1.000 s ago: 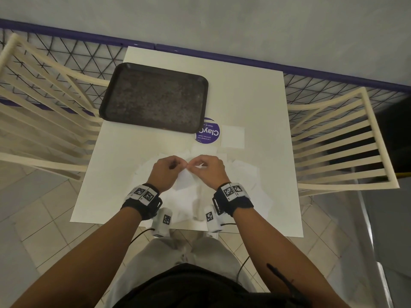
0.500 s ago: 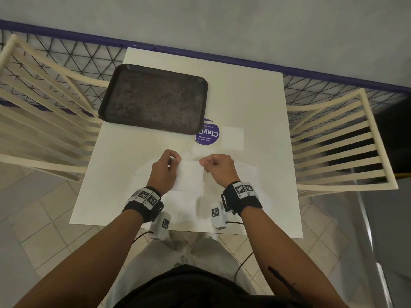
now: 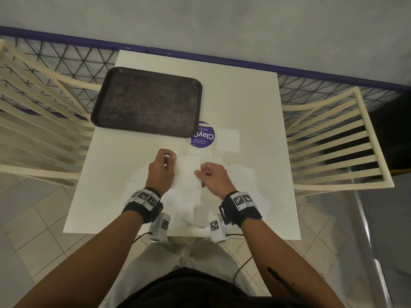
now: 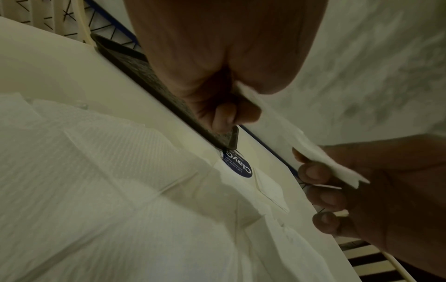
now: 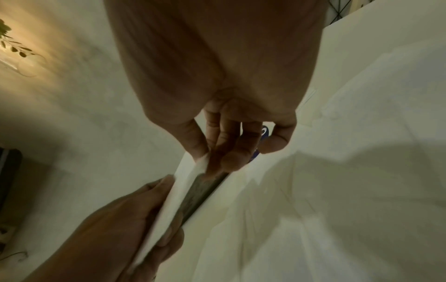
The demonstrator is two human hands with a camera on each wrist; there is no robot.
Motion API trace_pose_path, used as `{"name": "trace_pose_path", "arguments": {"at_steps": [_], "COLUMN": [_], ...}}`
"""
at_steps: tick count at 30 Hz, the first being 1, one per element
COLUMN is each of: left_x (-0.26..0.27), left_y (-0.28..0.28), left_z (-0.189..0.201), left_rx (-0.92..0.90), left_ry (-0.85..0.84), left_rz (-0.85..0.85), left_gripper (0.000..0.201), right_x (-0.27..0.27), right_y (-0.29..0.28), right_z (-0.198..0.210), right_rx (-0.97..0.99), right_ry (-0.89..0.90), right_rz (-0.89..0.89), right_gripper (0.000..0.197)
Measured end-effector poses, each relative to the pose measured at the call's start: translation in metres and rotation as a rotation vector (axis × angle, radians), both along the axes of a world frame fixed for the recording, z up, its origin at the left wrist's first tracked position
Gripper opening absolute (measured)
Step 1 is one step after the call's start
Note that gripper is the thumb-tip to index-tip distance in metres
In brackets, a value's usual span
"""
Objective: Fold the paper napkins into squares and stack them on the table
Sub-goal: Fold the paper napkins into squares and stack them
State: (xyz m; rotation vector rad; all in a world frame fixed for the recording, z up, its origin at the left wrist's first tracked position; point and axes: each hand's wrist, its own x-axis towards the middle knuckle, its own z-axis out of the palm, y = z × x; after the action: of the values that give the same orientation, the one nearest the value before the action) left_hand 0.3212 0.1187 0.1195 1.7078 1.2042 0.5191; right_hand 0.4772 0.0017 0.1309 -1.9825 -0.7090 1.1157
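Smooth white table [image 3: 244, 103], hands pinching thin napkin [image 3: 186, 174]

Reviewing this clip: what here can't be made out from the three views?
- Loose napkins, head view: white on the white table; their number and edges are lost, and the hands cover some.
- Held napkin: fold state unclear; both wrist views see it edge-on and blurred.
- Folded stack: its layer count is too small to read.
- Purple sticker: partly under the dark tray; small print unreadable.
- Left hand, right hand: fingertips hidden from the head view.
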Motion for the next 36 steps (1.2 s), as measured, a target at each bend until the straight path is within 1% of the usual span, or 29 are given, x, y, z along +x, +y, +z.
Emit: {"name": "trace_pose_path", "arguments": {"at_steps": [3,8,13,17,20,24,27,30,32,33,35,36], "left_x": [0.005,0.008,0.006,0.005,0.004,0.003,0.004,0.005,0.006,0.007,0.008,0.009], "left_y": [0.002,0.003,0.001,0.000,0.002,0.004,0.005,0.004,0.004,0.004,0.003,0.002], "left_z": [0.000,-0.007,-0.017,-0.024,-0.028,-0.033,-0.035,-0.035,-0.034,-0.033,-0.032,-0.032], "left_rx": [-0.108,-0.230,-0.314,-0.356,-0.363,-0.380,-0.380,-0.376,-0.373,-0.371,-0.363,-0.359], "left_ry": [-0.009,0.090,0.168,0.215,0.254,0.275,0.280,0.282,0.276,0.273,0.268,0.264], "left_rz": [-0.007,-0.130,-0.181,-0.176,-0.179,-0.163,-0.150,-0.143,-0.147,-0.152,-0.169,-0.179], "left_gripper": [0.019,0.014,0.013,0.013,0.013,0.014,0.014,0.015,0.015,0.015,0.016,0.016], "right_x": [0.026,0.092,0.151,0.177,0.187,0.190,0.186,0.181,0.175,0.170,0.157,0.150], "right_y": [0.003,0.015,0.030,0.040,0.047,0.051,0.051,0.046,0.041,0.038,0.030,0.025], "right_z": [-0.001,-0.013,-0.034,-0.044,-0.052,-0.060,-0.061,-0.063,-0.064,-0.063,-0.059,-0.057], "right_rx": [0.016,-0.015,-0.165,-0.252,-0.286,-0.330,-0.332,-0.300,-0.264,-0.241,-0.204,-0.184], "right_ry": [-0.055,-0.157,-0.283,-0.334,-0.374,-0.386,-0.381,-0.381,-0.405,-0.414,-0.430,-0.435], "right_rz": [-0.030,-0.173,-0.201,-0.205,-0.199,-0.192,-0.200,-0.273,-0.282,-0.270,-0.197,-0.149], "right_gripper": [0.013,0.012,0.026,0.026,0.021,0.021,0.030,0.037,0.030,0.023,0.004,0.002]}}
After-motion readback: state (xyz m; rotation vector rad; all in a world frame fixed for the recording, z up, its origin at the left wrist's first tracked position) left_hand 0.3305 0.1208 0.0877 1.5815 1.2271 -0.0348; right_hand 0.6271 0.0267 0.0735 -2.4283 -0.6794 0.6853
